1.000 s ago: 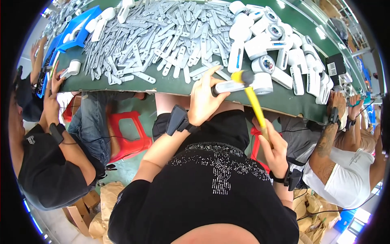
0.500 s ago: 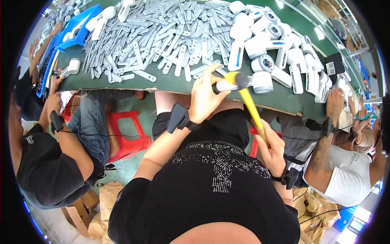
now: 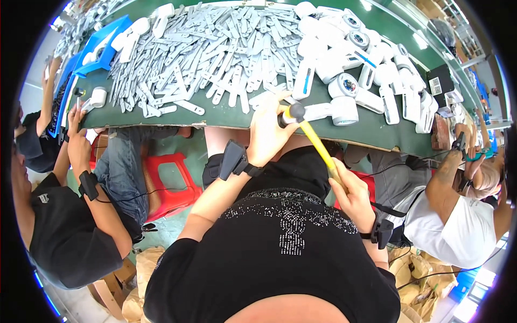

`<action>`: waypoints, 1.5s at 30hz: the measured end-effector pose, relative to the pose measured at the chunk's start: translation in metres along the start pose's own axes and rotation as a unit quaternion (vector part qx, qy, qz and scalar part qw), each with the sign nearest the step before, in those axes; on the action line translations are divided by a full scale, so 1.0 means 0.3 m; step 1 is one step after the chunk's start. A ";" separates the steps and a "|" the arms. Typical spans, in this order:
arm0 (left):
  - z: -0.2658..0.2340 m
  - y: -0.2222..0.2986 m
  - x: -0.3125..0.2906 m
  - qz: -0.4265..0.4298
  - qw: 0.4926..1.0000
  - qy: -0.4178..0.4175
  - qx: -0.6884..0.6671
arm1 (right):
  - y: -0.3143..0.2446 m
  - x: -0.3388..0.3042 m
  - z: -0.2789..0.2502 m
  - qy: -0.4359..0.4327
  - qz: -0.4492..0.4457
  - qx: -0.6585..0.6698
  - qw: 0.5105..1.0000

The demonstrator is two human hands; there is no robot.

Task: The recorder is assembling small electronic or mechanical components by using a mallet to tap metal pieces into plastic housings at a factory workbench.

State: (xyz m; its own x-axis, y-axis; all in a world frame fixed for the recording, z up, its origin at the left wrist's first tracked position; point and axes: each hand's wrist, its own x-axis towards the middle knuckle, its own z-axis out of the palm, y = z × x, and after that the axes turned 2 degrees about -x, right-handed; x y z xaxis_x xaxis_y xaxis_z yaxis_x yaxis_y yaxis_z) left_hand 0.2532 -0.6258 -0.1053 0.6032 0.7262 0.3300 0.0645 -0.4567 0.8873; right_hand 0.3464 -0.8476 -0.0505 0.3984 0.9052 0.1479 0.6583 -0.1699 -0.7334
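My right hand [image 3: 353, 195] is wrapped round the yellow handle [image 3: 319, 146] of a hammer. The hammer's dark head [image 3: 296, 111] is at the fingers of my left hand [image 3: 269, 126], over the front edge of the table. My left fingers are closed on a white handheld device, whose flat handle [image 3: 319, 111] reaches right to a round head [image 3: 344, 111]. The hammer head partly hides the grip end. Just beyond my left hand lie many loose grey flat strips [image 3: 237, 89].
White round-headed devices [image 3: 344, 86] are heaped at the right of the green table [image 3: 226, 114]. A blue tray [image 3: 105, 46] with white parts stands far left. People work on both sides; a hand [image 3: 78, 121] at left is near a white device. A red stool [image 3: 172, 185] stands below.
The hammer head has moved left and slightly down, toward my left fingers. My left hand has stayed nearly in place. The person at right has shifted their arm.
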 end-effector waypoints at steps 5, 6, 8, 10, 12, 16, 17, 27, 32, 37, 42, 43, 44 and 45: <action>-0.005 0.002 0.019 0.093 0.989 -0.058 0.097 | 0.043 -0.042 -0.058 0.060 0.075 0.035 0.995; -0.004 0.012 0.029 0.096 0.989 -0.057 0.098 | 0.075 -0.040 -0.051 0.069 0.040 0.001 0.997; -0.003 0.034 0.058 0.169 0.968 -0.071 0.169 | 0.090 -0.013 -0.067 0.049 0.071 0.024 0.996; 0.005 0.024 0.058 0.177 0.963 -0.084 0.183 | 0.100 -0.003 -0.085 0.055 0.068 0.030 0.996; 0.001 0.017 0.055 0.184 0.957 -0.154 0.161 | 0.137 0.006 -0.067 0.101 0.018 0.055 0.993; -0.149 0.135 0.067 0.165 0.963 -0.175 0.122 | 0.123 0.019 -0.047 0.183 0.107 0.218 0.953; -0.201 0.180 0.086 0.156 0.969 -0.167 0.098 | 0.139 0.025 -0.042 0.199 0.104 0.242 0.944; -0.594 0.037 0.823 0.095 0.922 0.084 0.366 | 0.251 0.174 -0.027 0.195 0.073 0.343 0.916; -0.642 -0.235 1.242 0.025 0.899 0.086 0.428 | 0.282 0.175 -0.017 0.228 0.086 0.302 0.922; -0.670 -0.490 1.418 -0.100 0.945 0.061 0.306 | 0.317 0.161 -0.012 0.239 0.104 0.305 0.916; -0.631 -0.547 1.471 -0.306 0.930 0.068 -0.191 | 0.348 0.156 -0.012 0.241 0.132 0.313 0.909; -0.602 -0.551 1.484 -0.287 0.946 0.094 -0.119 | 0.348 0.163 -0.009 0.241 0.136 0.323 0.905; -0.591 -0.561 1.490 -0.267 0.955 0.121 -0.045 | 0.350 0.168 -0.007 0.240 0.137 0.324 0.905; -0.580 -0.563 1.508 -0.294 0.951 0.095 -0.002 | 0.352 0.170 -0.004 0.245 0.129 0.323 0.905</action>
State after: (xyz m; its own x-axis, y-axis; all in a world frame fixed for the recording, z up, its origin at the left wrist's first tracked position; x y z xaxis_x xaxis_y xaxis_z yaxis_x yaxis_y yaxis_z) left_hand 0.3767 -0.1307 -0.0499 0.3098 0.9351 -0.1722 0.3430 0.0590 0.9375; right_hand 0.4371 -0.8199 -0.1197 0.8247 0.5602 0.0777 0.0561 0.0556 -0.9969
